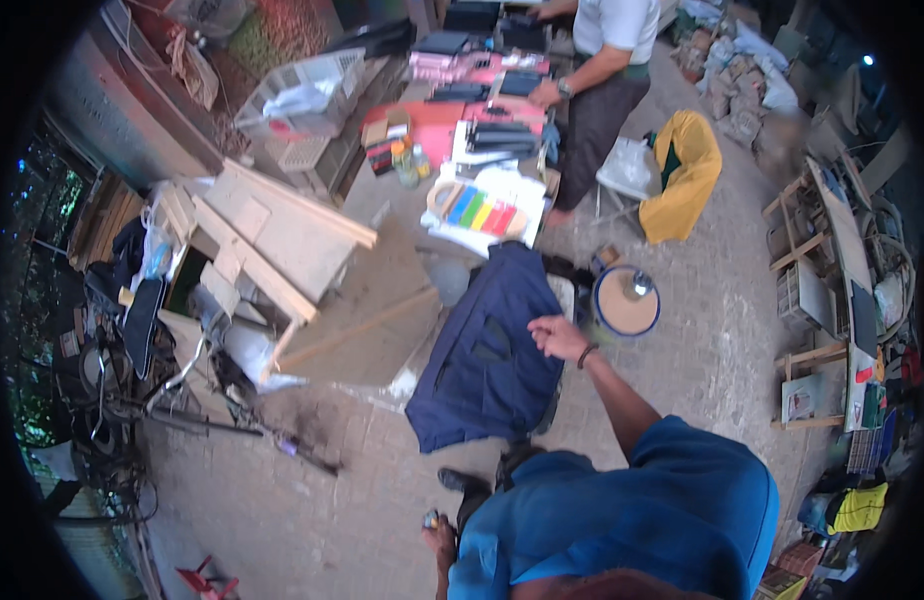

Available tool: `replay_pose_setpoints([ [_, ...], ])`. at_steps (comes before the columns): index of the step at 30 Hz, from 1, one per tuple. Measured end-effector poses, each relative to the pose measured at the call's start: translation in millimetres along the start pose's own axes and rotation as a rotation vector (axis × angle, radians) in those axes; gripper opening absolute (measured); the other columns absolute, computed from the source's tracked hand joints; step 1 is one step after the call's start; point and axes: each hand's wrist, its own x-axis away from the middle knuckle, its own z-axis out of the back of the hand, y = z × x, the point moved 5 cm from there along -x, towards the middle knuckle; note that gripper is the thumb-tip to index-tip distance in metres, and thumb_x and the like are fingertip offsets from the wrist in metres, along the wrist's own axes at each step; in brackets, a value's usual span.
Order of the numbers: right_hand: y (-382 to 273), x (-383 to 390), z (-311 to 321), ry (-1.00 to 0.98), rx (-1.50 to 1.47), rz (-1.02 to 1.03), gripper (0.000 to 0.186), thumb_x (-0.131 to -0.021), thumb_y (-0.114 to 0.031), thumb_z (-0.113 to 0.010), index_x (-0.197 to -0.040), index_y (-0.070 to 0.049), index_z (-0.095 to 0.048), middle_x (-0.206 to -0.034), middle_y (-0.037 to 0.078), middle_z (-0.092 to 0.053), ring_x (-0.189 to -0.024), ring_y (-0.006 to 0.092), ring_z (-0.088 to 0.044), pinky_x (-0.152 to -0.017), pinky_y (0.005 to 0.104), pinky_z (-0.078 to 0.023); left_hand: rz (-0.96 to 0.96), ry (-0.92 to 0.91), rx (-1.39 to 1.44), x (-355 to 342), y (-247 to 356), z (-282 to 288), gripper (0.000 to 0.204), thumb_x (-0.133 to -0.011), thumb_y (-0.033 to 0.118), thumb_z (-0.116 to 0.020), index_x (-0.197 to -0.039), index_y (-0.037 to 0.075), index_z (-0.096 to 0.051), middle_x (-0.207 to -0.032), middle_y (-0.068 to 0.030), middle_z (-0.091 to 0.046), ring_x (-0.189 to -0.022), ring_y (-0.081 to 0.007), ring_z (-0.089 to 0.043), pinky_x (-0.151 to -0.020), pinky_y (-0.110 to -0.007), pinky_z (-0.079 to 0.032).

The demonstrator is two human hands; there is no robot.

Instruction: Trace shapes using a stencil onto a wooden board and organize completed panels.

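Observation:
A navy blue cloth [492,350], perhaps a garment or cover, lies draped over a seat-like thing in front of me. My right hand [557,338], with a dark band at its wrist, hovers at or just over the cloth's right edge; its fingers are loosely stretched and hold nothing I can see. Whether it touches the cloth is unclear. Down by my left side, my left hand [441,540] is closed round a small object [431,519] with silvery and orange parts, too small to name.
A round stool [627,300] bearing a small shiny thing stands right of the cloth. Beyond, a person [612,60] works at a table with stacked dark and pink pieces [452,60]. Wooden boards [272,230] and bicycles [102,380] fill the left; a yellow-draped chair [682,175] stands right.

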Motion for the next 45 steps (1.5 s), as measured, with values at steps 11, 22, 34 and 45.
replay_pose_setpoints([
  [11, 24, 39, -7, 0.071, 0.378, 0.025, 0.029, -0.092, -0.013, -0.059, -0.114, 0.000, -0.070, -0.100, 0.023, -0.073, -0.090, 0.0332, -0.072, -0.083, 0.0379, -0.055, 0.045, -0.032, -0.040, 4, 1, 7, 0.019, -0.091, 0.008, -0.067, -0.107, 0.006, -0.058, -0.074, 0.0007, -0.056, -0.059, -0.0093, -0.052, -0.052, -0.028, -0.044],
  [22, -3, 53, -64, -0.038, 0.401, 0.212, 0.028, -0.093, -0.015, -0.057, -0.114, 0.000, -0.070, -0.112, 0.021, -0.071, -0.105, 0.0392, -0.067, -0.094, 0.0430, -0.053, -0.122, -0.006, -0.055, 39, 5, 12, 0.017, -0.088, 0.011, -0.070, -0.102, 0.005, -0.062, -0.071, -0.0003, -0.059, -0.057, -0.0103, -0.053, -0.051, -0.030, -0.046],
  [34, 5, 52, -86, -0.133, 0.466, 0.266, 0.027, -0.094, -0.015, -0.057, -0.114, -0.001, -0.069, -0.113, 0.020, -0.071, -0.104, 0.0384, -0.067, -0.093, 0.0441, -0.054, -0.089, -0.010, -0.159, 64, -7, 8, 0.023, -0.091, 0.016, -0.072, -0.108, 0.004, -0.063, -0.079, 0.0007, -0.061, -0.066, -0.0089, -0.054, -0.057, -0.029, -0.048],
  [45, -4, 50, -86, -0.056, 0.459, 0.382, 0.026, -0.092, -0.012, -0.060, -0.113, 0.000, -0.069, -0.105, 0.021, -0.072, -0.096, 0.0380, -0.069, -0.085, 0.0429, -0.056, 0.004, -0.017, -0.216, 74, 4, 11, 0.025, -0.091, 0.014, -0.071, -0.109, -0.001, -0.062, -0.089, -0.0049, -0.065, -0.075, -0.0127, -0.059, -0.067, -0.031, -0.050],
])
